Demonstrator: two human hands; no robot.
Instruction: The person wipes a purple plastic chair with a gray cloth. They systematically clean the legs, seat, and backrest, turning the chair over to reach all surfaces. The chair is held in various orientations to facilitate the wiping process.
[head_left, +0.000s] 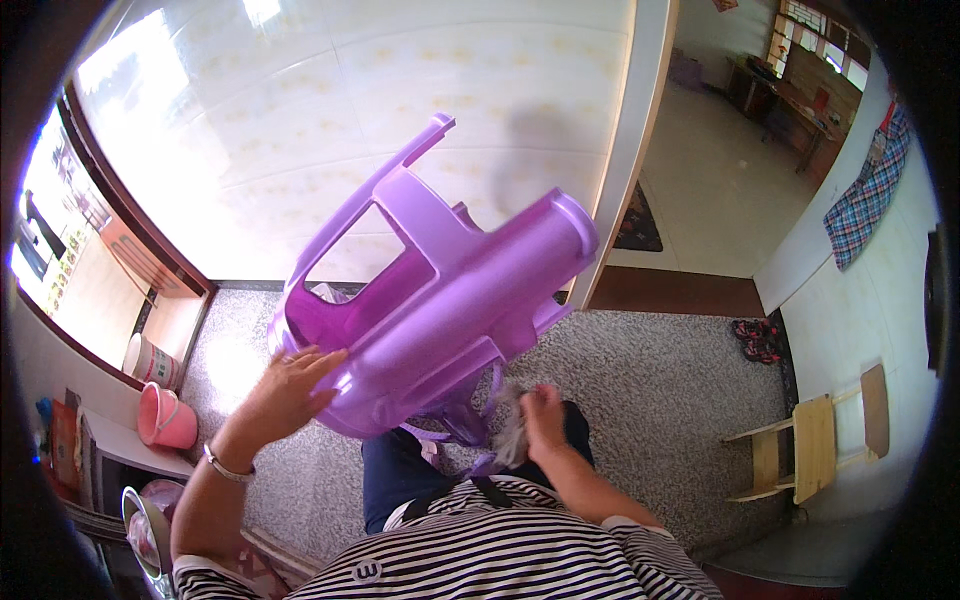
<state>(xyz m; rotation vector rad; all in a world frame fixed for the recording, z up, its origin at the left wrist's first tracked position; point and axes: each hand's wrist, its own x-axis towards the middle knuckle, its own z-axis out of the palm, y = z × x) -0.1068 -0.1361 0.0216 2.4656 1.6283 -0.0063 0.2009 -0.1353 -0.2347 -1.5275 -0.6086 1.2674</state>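
A glossy purple plastic chair (457, 292) is held up tilted in front of me, its legs pointing up and to the right. My left hand (292, 390) grips its rounded lower left edge, with the thumb on the near side. My right hand (544, 424), blurred, clutches a crumpled grey rag (511, 431) just below the chair, apart from its lower edge. Under the chair, between my knees, a darker purple part with strap-like pieces (457, 416) is partly hidden. I cannot tell whether it belongs to the chair.
A pink bucket (166, 416) and a white bucket (150, 361) stand at left, near a metal basin (146, 529). On the right are a wooden folding chair (814, 450) and dark shoes (756, 341). A doorway opens beyond a brown threshold (675, 291).
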